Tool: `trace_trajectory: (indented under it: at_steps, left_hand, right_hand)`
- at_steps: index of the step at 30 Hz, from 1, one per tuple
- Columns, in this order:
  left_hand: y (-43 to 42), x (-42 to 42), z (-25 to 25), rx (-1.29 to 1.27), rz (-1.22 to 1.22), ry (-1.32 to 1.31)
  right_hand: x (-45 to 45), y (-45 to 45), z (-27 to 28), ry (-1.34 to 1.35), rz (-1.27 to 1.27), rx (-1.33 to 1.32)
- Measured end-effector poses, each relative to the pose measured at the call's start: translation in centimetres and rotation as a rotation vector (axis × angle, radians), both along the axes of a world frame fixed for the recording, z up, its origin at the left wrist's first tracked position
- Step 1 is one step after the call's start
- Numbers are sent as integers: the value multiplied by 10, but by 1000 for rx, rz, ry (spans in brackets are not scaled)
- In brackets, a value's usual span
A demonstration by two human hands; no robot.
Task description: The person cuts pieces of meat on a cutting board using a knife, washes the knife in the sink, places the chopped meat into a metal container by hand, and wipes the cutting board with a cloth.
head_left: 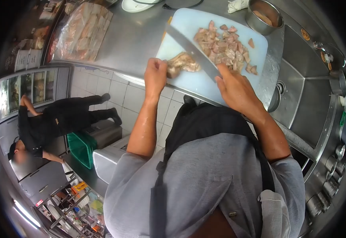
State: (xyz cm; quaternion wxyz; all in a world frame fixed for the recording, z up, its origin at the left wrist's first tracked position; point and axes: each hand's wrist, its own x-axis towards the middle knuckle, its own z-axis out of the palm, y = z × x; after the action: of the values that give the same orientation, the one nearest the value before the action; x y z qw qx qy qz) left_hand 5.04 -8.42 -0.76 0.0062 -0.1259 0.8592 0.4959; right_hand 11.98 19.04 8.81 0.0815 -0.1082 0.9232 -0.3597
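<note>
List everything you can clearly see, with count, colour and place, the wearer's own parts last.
Knife: one, grey blade, over the board
Large meat piece: one, tan, on the board
Meat chunks: many, pinkish, on the board
Cutting board: one, whitish, on the counter
Counter: one, steel grey, top
Pot: one, silver, beside the board
Crumpled item: one, white, beside the pot
Rounded item: one, white, top edge
Bag of packets: one, clear, counter's left
Sink: one, silver, right
Tub: one, green, lower left
Co-worker: one, black clothes, left
Fridge: one, silver, far left
Metal vessels: several, silver, right edge
Apron: one, black, on the wearer
Left hand: one, bare, holding the large piece
Right hand: one, bare, gripping the knife
</note>
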Motion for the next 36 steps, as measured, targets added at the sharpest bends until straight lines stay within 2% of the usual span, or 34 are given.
trace_trajectory:
  at_steps: [3,5,9,12,13,16,22,25,28,31,34,36]
  left_hand:
    - [3,2,0,207,94,-22]
    - [-1,-2,-8,168,99,18]
    - [0,4,8,30,95,108]
    - [-5,13,7,-405,-273,537]
    - [-5,17,9,-363,-261,368]
    - [-9,20,5,-340,-343,238]
    - [-16,32,1,-369,-435,323]
    - [-16,36,4,-237,-418,272]
    - [-9,15,4,-253,-620,406]
    - [0,-17,1,-458,-781,601]
    - [10,-16,-3,-218,-507,574]
    - [12,-12,-5,-147,-401,398]
  right_hand:
    - [1,-8,-10,4,96,52]
    - [-1,-11,-15,-40,141,98]
    - [-6,-19,-20,-106,214,189]
    - [-14,-22,-14,-145,255,242]
    - [-17,-25,-9,-160,273,251]
    - [-24,-37,-1,-167,297,282]
    - [-51,-72,-37,-51,362,185]
    - [-50,-50,-34,-146,294,229]
    - [-45,-15,-35,-233,177,245]
    - [-40,8,-29,-234,136,234]
    - [-30,19,-24,-287,122,236]
    - [-18,23,-36,-167,101,222]
